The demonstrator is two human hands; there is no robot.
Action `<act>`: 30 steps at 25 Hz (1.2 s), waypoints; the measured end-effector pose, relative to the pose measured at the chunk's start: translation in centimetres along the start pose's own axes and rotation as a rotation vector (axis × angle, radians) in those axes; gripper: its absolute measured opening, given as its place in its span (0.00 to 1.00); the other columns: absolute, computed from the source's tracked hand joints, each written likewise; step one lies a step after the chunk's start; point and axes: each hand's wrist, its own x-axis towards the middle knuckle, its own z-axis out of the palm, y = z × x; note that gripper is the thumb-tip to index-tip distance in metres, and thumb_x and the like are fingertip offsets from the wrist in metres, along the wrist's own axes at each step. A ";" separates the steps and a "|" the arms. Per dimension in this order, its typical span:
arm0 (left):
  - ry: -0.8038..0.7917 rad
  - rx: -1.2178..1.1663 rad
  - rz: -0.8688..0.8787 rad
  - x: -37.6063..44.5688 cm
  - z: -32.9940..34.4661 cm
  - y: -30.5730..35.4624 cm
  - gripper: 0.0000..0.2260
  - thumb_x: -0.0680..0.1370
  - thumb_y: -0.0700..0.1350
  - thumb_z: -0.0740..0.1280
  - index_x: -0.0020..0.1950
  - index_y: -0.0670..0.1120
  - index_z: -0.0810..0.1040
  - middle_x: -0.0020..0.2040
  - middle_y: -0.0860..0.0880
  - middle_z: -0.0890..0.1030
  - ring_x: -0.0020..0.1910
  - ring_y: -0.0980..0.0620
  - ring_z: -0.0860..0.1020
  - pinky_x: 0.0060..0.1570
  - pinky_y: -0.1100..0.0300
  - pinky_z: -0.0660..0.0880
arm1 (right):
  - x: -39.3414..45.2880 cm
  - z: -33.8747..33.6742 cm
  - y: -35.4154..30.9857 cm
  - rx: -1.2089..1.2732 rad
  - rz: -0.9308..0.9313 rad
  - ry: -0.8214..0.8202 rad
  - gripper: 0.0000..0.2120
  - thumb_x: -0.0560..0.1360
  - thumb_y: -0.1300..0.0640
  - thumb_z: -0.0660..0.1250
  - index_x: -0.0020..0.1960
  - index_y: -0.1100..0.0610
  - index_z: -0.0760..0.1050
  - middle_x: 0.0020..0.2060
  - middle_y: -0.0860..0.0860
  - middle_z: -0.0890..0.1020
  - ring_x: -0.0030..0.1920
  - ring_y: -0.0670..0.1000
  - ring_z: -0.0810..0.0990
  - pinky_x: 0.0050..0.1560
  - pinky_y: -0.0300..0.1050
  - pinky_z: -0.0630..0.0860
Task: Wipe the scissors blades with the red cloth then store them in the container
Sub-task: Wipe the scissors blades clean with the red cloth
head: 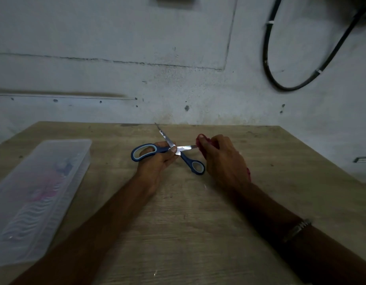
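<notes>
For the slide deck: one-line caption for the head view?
Left hand holds open scissors while right hand wipes one blade with red cloth; container waits at left.

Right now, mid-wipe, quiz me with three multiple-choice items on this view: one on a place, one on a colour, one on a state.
1. Where is the container?
A. left side of the table
B. right side
C. on the wall

2. What colour are the handles of the scissors?
A. red
B. blue and grey
C. yellow

3. How are the scissors blades?
A. closed
B. spread open
C. inside the container

Answers: 1 A, it lies beside the left forearm. 2 B, both loops show it. 3 B, the left hand holds them crossed while the right hand pinches the red cloth on one blade.
</notes>
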 end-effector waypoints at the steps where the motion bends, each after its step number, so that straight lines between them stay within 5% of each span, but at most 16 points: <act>1: 0.002 0.015 0.004 0.0 0.0 -0.1 0.13 0.77 0.34 0.71 0.61 0.37 0.80 0.55 0.44 0.86 0.54 0.50 0.85 0.63 0.52 0.79 | -0.2 0.2 -0.8 0.021 -0.066 -0.006 0.26 0.78 0.58 0.66 0.75 0.48 0.69 0.58 0.53 0.74 0.54 0.54 0.75 0.46 0.49 0.77; 5: -0.036 0.008 0.052 0.2 -0.4 0.0 0.14 0.78 0.33 0.70 0.63 0.34 0.79 0.53 0.44 0.87 0.54 0.49 0.85 0.61 0.53 0.80 | -0.3 1.3 -1.9 -0.165 -0.285 -0.085 0.37 0.73 0.55 0.70 0.80 0.49 0.62 0.62 0.57 0.74 0.58 0.58 0.73 0.49 0.51 0.72; 11: -0.048 -0.020 0.061 0.2 -0.7 -0.1 0.11 0.78 0.31 0.68 0.60 0.35 0.79 0.51 0.44 0.86 0.52 0.50 0.85 0.55 0.57 0.83 | -0.5 1.2 -1.1 -0.202 -0.246 -0.109 0.36 0.75 0.53 0.68 0.80 0.48 0.60 0.62 0.58 0.73 0.59 0.59 0.72 0.48 0.54 0.75; 17: -0.004 -0.039 0.049 0.1 -0.8 0.3 0.08 0.78 0.32 0.69 0.55 0.39 0.81 0.49 0.46 0.86 0.50 0.52 0.86 0.50 0.60 0.83 | 0.2 0.7 1.2 -0.171 0.005 -0.219 0.30 0.80 0.56 0.62 0.80 0.48 0.59 0.64 0.56 0.69 0.63 0.57 0.71 0.49 0.51 0.78; 20: 0.026 -0.022 0.060 0.2 -0.5 0.1 0.09 0.78 0.32 0.69 0.57 0.38 0.81 0.52 0.45 0.86 0.54 0.50 0.85 0.53 0.59 0.83 | -0.1 0.0 -0.1 -0.035 0.053 -0.037 0.33 0.78 0.57 0.67 0.80 0.49 0.59 0.65 0.56 0.71 0.63 0.56 0.73 0.56 0.56 0.79; 23: -0.022 0.009 0.053 0.3 -0.4 -0.1 0.09 0.78 0.33 0.69 0.58 0.37 0.81 0.53 0.44 0.87 0.54 0.49 0.85 0.55 0.57 0.82 | -0.1 0.2 -2.1 0.257 0.015 0.020 0.22 0.81 0.53 0.64 0.75 0.47 0.69 0.63 0.53 0.74 0.60 0.54 0.75 0.57 0.51 0.77; 27: -0.043 0.013 0.086 0.2 -0.4 -0.2 0.11 0.78 0.33 0.70 0.60 0.37 0.80 0.50 0.45 0.87 0.53 0.49 0.85 0.55 0.57 0.82 | 0.0 1.7 -1.8 -0.074 -0.323 -0.062 0.32 0.76 0.56 0.68 0.78 0.49 0.65 0.62 0.56 0.74 0.60 0.58 0.72 0.53 0.53 0.73; 30: -0.028 -0.007 0.088 0.3 -0.6 -0.2 0.11 0.77 0.32 0.70 0.60 0.36 0.80 0.52 0.44 0.87 0.54 0.48 0.85 0.53 0.58 0.82 | 0.1 1.5 -1.5 -0.136 -0.272 -0.044 0.35 0.74 0.54 0.70 0.79 0.49 0.64 0.61 0.57 0.75 0.58 0.58 0.72 0.51 0.54 0.73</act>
